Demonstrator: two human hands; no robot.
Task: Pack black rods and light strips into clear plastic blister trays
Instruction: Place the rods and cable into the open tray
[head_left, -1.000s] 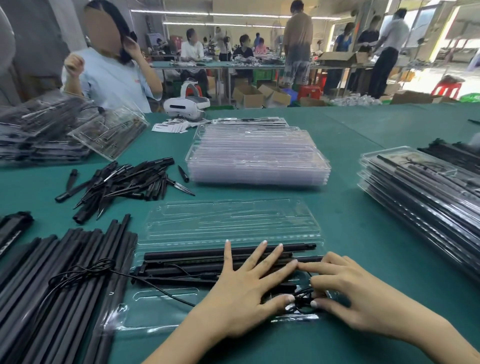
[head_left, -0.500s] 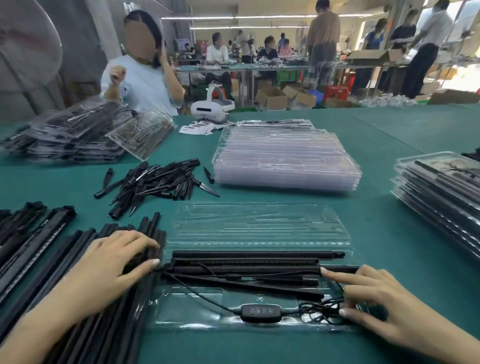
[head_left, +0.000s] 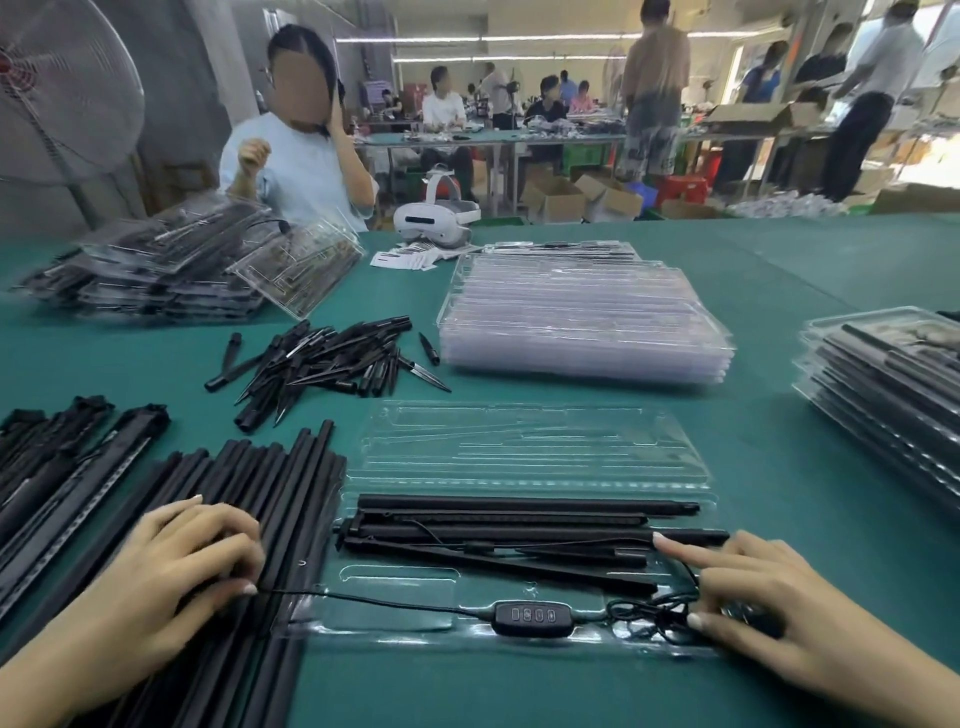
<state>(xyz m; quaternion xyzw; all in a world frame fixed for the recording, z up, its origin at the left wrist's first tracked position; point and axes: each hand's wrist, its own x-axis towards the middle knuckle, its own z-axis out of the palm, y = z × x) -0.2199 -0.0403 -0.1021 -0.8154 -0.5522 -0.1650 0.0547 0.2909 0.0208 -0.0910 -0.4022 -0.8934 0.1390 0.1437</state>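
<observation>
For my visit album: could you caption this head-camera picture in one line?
A worker's left hand rests on loose black rods while the right hand steadies a part-filled clear blister tray.

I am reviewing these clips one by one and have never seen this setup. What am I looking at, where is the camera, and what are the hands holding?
There is no machine here: a person works with bare hands, filmed by a wide-angle camera on their head, looking down at a green table. In front lies an open clear plastic blister tray already holding long black rods and a cable with a black controller. The left hand grips rods in the loose pile of black rods beside the tray. The right hand rests on the coiled cable, forefinger extended. Further back lie black spikes, empty trays and packed trays.
</observation>
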